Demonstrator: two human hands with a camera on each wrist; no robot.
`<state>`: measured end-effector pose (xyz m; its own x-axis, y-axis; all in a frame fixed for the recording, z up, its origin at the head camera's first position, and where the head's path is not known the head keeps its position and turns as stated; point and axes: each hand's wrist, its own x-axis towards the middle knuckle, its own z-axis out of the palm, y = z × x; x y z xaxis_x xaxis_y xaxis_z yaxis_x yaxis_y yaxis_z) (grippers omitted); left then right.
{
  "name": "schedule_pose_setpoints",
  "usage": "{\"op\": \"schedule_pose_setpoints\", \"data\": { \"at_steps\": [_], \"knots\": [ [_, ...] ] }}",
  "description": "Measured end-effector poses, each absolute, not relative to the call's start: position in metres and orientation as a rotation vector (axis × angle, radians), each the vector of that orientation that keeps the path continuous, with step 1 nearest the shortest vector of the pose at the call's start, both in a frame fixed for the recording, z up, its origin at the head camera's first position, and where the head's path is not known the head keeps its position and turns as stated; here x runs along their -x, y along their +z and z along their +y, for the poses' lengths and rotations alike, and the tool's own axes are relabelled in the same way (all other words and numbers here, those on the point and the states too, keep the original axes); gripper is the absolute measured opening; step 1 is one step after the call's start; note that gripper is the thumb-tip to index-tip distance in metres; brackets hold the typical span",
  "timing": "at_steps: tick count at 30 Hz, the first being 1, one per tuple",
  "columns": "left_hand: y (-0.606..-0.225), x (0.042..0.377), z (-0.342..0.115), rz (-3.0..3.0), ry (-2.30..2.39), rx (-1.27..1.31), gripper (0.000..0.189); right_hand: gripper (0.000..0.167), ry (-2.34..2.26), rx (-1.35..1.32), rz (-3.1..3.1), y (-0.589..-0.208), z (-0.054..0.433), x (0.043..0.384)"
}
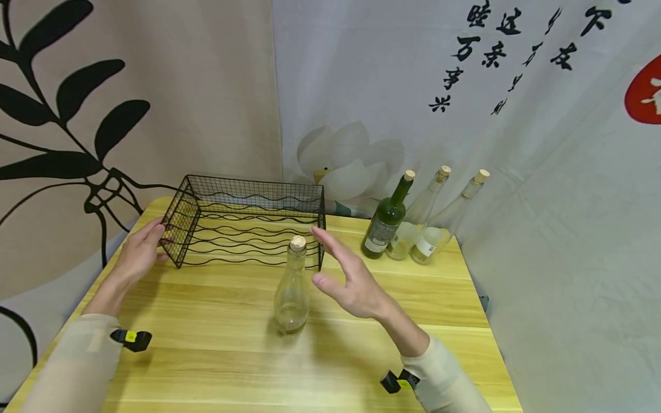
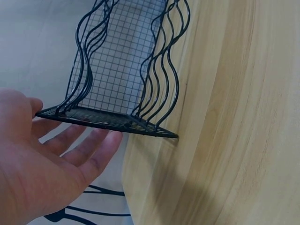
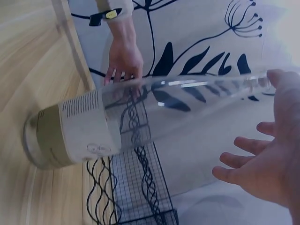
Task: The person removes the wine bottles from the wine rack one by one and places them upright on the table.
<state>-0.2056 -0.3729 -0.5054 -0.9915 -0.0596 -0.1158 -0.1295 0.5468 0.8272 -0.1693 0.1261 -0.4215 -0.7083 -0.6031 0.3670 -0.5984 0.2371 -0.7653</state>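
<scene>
A black wire rack (image 1: 253, 241) with wavy rails stands at the back left of the table. My left hand (image 1: 139, 249) holds its left end panel; in the left wrist view several fingers (image 2: 101, 150) lie along the panel and the thumb is at its edge. A corked clear glass bottle (image 1: 292, 298) stands upright in front of the rack. My right hand (image 1: 353, 281) is spread just right of it, thumb and fingers apart. In the right wrist view a white and olive label shows on the bottle (image 3: 89, 126), and a fingertip overlaps the neck's top.
At the back right stand a green corked bottle (image 1: 384, 223) and two clear corked bottles (image 1: 400, 241), (image 1: 428, 244), close together. The wooden table (image 1: 206, 355) ends on the right beside a pale cloth (image 1: 558, 275). Printed curtains hang behind the table.
</scene>
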Motion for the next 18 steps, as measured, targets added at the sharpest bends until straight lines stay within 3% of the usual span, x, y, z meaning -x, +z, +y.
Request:
{"op": "schedule_pose_setpoints", "data": {
  "at_steps": [18],
  "knots": [
    [-0.505, 0.206, -0.374, 2.701, 1.429, 0.158, 0.074, 0.079, -1.434, 1.312, 2.504, -0.419, 0.106, 0.155]
  ]
}}
